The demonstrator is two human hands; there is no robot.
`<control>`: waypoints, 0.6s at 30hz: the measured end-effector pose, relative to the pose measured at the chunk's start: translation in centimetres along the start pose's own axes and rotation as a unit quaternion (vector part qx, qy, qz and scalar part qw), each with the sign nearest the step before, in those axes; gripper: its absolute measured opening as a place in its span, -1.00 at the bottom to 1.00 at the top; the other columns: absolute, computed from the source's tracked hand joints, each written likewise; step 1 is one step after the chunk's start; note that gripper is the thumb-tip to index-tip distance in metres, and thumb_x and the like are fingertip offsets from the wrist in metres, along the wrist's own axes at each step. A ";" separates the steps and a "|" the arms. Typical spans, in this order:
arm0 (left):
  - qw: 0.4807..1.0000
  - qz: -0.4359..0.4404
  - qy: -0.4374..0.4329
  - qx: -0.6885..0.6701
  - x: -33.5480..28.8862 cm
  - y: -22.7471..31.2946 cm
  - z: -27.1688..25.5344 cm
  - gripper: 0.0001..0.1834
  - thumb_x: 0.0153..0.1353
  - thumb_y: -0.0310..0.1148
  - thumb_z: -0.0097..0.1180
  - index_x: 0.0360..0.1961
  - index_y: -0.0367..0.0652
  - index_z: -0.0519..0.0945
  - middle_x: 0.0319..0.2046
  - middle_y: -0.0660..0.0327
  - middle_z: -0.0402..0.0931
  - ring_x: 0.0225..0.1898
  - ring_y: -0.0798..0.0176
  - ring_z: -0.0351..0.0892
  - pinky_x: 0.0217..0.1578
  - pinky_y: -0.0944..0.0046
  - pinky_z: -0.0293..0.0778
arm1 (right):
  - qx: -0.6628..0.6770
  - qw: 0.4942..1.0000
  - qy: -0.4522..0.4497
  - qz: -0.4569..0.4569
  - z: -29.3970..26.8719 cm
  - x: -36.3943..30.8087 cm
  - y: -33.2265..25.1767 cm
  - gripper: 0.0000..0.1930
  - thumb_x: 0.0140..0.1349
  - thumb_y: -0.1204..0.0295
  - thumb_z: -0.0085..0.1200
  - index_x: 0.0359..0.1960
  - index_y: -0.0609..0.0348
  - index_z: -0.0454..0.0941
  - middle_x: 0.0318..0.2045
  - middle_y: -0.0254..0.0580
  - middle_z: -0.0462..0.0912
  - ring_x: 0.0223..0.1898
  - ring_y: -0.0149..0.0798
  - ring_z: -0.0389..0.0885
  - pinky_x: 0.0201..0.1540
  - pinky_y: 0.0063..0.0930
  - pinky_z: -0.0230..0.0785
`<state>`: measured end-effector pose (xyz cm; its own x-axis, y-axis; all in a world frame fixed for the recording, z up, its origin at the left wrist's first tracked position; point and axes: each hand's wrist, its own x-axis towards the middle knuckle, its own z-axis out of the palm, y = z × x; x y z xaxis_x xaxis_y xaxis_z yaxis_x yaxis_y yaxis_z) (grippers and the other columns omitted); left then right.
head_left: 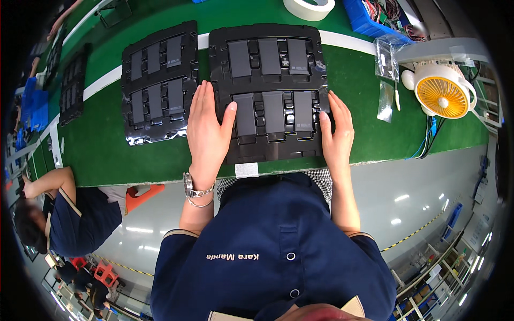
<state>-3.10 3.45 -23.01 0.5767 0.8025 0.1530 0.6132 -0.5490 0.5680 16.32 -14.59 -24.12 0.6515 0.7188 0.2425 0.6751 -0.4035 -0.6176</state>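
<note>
Apparently, left hand [206,131] and right hand [339,134] are steadying a black moulded-plastic tray [276,84] by its sides (grips wide, fingers straight), keeping dark-grey rectangular packs [274,111] seated

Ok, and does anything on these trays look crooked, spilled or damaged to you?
Nothing stands out. The black tray between your left hand and right hand holds six dark grey pieces, two rows of three, with no visible damage. The neighbouring tray on the left has the same arrangement. Fine detail is too small to tell.
</note>
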 end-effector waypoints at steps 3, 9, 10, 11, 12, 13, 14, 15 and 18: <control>0.998 0.014 0.015 -0.052 0.0 0.2 -0.7 -0.36 0.28 -0.29 0.14 0.28 -0.44 0.29 0.24 -0.20 0.33 0.33 -0.11 0.26 0.30 0.04 0.21 | 0.017 1.000 0.006 0.014 0.0 0.0 -0.4 -0.60 0.32 0.43 0.02 0.16 0.37 0.44 0.17 0.06 0.49 0.27 0.05 0.36 0.29 -0.18 0.21; 0.882 -0.103 -0.012 -0.459 -0.1 1.0 -3.1 -0.28 0.25 -0.51 0.14 0.41 -0.25 0.16 0.27 0.03 0.35 0.20 0.23 0.42 0.20 0.28 0.32 | 0.091 0.995 0.024 0.033 -1.5 0.3 -3.0 -0.60 0.34 0.48 -0.08 0.19 0.36 0.41 0.21 0.07 0.46 0.32 0.05 0.31 0.34 -0.18 0.11; 0.850 -0.116 -0.023 -0.513 0.2 0.8 -4.0 -0.27 0.24 -0.53 0.14 0.42 -0.23 0.15 0.26 0.05 0.37 0.17 0.25 0.45 0.17 0.31 0.34 | 0.126 0.991 0.025 0.026 -1.9 0.4 -3.5 -0.59 0.33 0.52 -0.12 0.20 0.35 0.41 0.21 0.08 0.45 0.32 0.03 0.31 0.35 -0.19 0.10; 0.815 -0.128 -0.035 -0.564 0.5 0.4 -4.8 -0.25 0.23 -0.54 0.14 0.43 -0.22 0.14 0.24 0.08 0.38 0.13 0.27 0.48 0.15 0.34 0.36 | 0.149 0.989 0.015 0.002 -2.4 0.5 -4.2 -0.59 0.32 0.55 -0.14 0.19 0.35 0.42 0.20 0.08 0.46 0.31 0.02 0.33 0.35 -0.19 0.10; 0.822 -0.120 -0.001 -0.557 0.6 -0.8 -5.1 -0.25 0.21 -0.58 0.12 0.42 -0.20 0.15 0.17 0.16 0.45 0.06 0.36 0.51 0.10 0.39 0.40 | 0.172 0.985 0.003 -0.017 -2.6 0.6 -4.8 -0.60 0.30 0.56 -0.14 0.18 0.35 0.44 0.19 0.05 0.47 0.30 0.02 0.34 0.35 -0.19 0.10; 0.805 -0.130 -0.020 -0.579 0.9 -1.6 -6.5 -0.29 0.22 -0.59 0.09 0.41 -0.20 0.19 0.13 0.18 0.49 0.04 0.37 0.52 0.08 0.39 0.40 | 0.193 0.981 -0.007 -0.031 -2.9 0.8 -5.4 -0.60 0.29 0.57 -0.14 0.16 0.34 0.45 0.18 0.03 0.48 0.29 0.01 0.35 0.35 -0.19 0.11; 0.836 -0.135 0.011 -0.531 1.0 -3.4 -7.1 -0.30 0.22 -0.59 0.08 0.40 -0.21 0.20 0.14 0.16 0.49 0.05 0.37 0.52 0.09 0.38 0.40 | 0.181 0.982 -0.011 -0.045 -3.0 1.1 -6.1 -0.62 0.28 0.57 -0.11 0.14 0.34 0.46 0.17 0.02 0.49 0.27 0.01 0.36 0.34 -0.19 0.12; 0.846 -0.132 0.032 -0.515 1.4 -5.1 -7.9 -0.31 0.23 -0.58 0.08 0.40 -0.22 0.21 0.15 0.15 0.48 0.06 0.36 0.52 0.10 0.37 0.40 | 0.168 0.984 -0.015 -0.061 -2.9 1.2 -6.6 -0.63 0.27 0.57 -0.09 0.11 0.34 0.48 0.15 0.00 0.51 0.26 0.00 0.38 0.33 -0.19 0.14; 0.847 -0.124 0.074 -0.512 2.6 -9.9 -10.4 -0.36 0.27 -0.55 0.05 0.38 -0.28 0.21 0.19 0.11 0.45 0.12 0.33 0.49 0.16 0.34 0.36 | 0.128 0.987 -0.040 -0.086 -1.6 1.7 -6.5 -0.70 0.27 0.52 0.02 0.04 0.27 0.52 0.09 -0.03 0.54 0.21 0.01 0.41 0.26 -0.16 0.23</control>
<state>-13.33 13.37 -19.82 0.3794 0.9251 -0.0165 -0.1273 0.0699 0.9894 13.54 -11.62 -18.50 0.4981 0.8108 0.3075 0.6572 -0.1216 -0.7439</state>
